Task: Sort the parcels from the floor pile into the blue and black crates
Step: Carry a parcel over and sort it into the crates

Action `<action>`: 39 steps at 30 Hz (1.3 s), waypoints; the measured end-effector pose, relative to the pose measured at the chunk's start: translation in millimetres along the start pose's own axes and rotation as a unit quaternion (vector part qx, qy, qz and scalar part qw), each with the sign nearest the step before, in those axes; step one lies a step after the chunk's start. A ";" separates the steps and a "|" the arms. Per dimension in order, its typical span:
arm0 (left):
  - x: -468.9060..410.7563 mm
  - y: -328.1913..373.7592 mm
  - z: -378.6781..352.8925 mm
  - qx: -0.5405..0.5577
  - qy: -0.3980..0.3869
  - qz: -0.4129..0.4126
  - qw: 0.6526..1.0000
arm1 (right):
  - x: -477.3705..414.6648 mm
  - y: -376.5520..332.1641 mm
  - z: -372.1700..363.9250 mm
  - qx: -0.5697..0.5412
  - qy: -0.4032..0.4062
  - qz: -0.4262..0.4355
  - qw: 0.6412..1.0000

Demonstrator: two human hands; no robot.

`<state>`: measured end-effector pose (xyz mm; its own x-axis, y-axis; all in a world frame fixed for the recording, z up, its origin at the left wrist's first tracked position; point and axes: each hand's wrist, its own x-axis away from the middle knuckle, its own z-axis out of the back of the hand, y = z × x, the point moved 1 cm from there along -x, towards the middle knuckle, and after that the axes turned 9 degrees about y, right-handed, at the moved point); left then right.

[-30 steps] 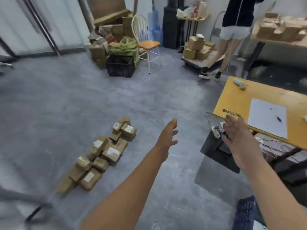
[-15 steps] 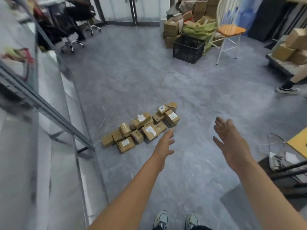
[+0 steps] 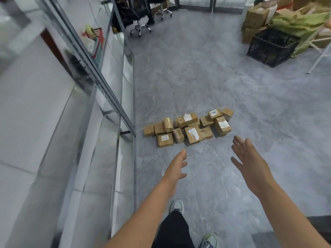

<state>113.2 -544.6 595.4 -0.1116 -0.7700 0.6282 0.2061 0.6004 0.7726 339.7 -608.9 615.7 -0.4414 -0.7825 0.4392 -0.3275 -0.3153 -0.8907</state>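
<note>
- Two shoes (image 3: 177,205) stand on the grey floor (image 3: 232,86) at the bottom of the view.
- The left hand (image 3: 176,166) is stretched forward with its fingers straight and loosely apart, holding nothing and just short of the pile.
- The right hand (image 3: 250,161) is also held out, palm turned inward and fingers spread, and it too is empty.
- The parcels (image 3: 188,128) lie in a loose row on the floor just beyond the fingertips, beside the foot of a metal frame (image 3: 125,122). None has been sorted.
- They are small, stiff cardboard boxes, probably light enough for one hand each.
- The tape on some tops may be slick, though they are too small in view to be sure, so a grip across two opposite sides looks safer than a pinch at a flap.
- The nearest labelled box (image 3: 165,139) sits free at the front edge and looks easiest to take first.
- The black crate (image 3: 272,46) stands well apart at the far right, by stacked cardboard boxes (image 3: 254,18).
- No blue crate is in view.
- Office chairs (image 3: 140,27) stand at the back.
</note>
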 end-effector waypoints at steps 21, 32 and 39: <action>-197.3 50.2 70.1 0.020 -0.005 0.091 0.996 | -155.9 -6.0 -125.7 0.082 0.026 -0.083 0.993; -292.8 82.5 71.4 -0.004 -0.011 0.123 0.992 | -251.3 -7.8 -143.9 0.064 0.065 -0.118 0.989; -361.7 92.5 44.9 -0.049 0.015 0.153 0.987 | -357.4 1.8 -136.5 0.058 0.054 -0.164 0.983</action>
<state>129.0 -200.9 443.8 -0.0013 -0.5633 0.8262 0.3188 0.7829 0.5343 382.7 -256.5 473.1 -0.4155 -0.5692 0.7095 -0.3723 -0.6052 -0.7036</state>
